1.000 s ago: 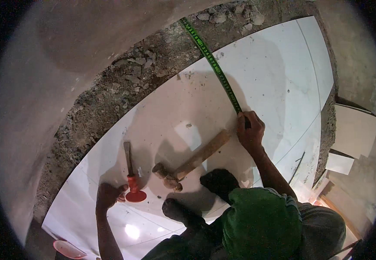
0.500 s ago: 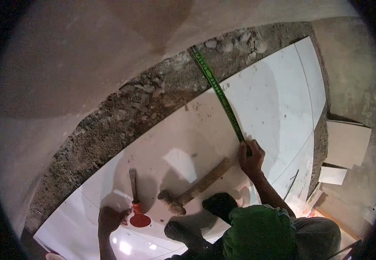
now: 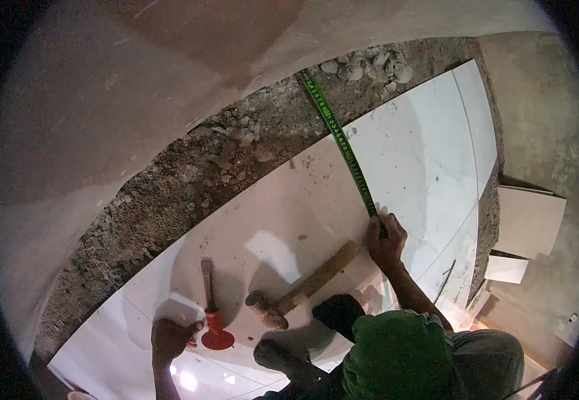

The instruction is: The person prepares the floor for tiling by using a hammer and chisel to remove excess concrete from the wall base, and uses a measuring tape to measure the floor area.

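Observation:
My right hand [image 3: 387, 243] is closed round the near end of a green tape measure [image 3: 340, 141]. Its blade runs from my fingers across the white tiles [image 3: 409, 147] and over a strip of bare earth to the foot of the wall. My left hand [image 3: 171, 343] is low on the tiles, with nothing visible in it; its fingers look loosely bent and apart. Just right of those fingers lies a chisel [image 3: 213, 317] with a red handle and round guard, its blade pointing away. Between my hands rests a hammer [image 3: 303, 287] with a wooden handle.
Rubble and loose stones [image 3: 376, 65] fill the earth strip along the curved-looking plastered wall [image 3: 189, 73]. Cut tile pieces [image 3: 531, 220] lean by the right wall. My dark-shod feet [image 3: 338, 315] and green clothing [image 3: 396, 360] are at the lower middle.
The view has shifted slightly. The tape's blade now faces up more, showing its markings more plainly. Both hands, the chisel and the hammer stay in about the same places.

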{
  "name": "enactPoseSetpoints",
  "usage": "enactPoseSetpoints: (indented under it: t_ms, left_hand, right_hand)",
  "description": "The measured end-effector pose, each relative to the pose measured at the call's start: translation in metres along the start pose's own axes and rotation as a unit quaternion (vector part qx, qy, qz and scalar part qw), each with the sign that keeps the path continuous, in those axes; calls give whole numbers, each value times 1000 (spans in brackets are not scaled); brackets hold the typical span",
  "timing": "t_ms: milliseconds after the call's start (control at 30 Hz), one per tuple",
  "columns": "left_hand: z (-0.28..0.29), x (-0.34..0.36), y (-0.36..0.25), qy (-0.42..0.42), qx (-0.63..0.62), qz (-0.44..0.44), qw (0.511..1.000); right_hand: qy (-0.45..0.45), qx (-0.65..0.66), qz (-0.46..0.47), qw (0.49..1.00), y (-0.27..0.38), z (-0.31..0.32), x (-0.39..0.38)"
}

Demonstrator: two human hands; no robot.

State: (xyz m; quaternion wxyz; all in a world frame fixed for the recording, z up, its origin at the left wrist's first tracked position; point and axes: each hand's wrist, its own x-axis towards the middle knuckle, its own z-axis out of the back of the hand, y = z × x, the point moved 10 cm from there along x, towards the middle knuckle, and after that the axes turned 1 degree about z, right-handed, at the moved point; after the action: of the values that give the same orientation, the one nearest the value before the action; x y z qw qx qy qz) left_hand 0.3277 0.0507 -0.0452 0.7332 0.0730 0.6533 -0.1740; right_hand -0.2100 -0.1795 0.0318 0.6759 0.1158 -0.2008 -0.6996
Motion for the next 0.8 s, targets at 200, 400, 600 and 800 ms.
enactPoseSetpoints:
  t_ms: [200,400,600,800]
  left_hand:
    - [1,5,6,-19,23,4,1000]
    - [-4,18,26,13,22,0,1000]
    - [0,4,-3,-4,-42,-31,999]
    - [0,-5,-21,-10,34,-64,997]
  right_hand:
    - [19,-53,-6,998,-8,-6,-5]
    - [2,-22,3,1000,-9,-3,-4]
    - [11,-18,13,1000,-12,-5,-5]
    - [3,12,14,1000,-1,-2,0]
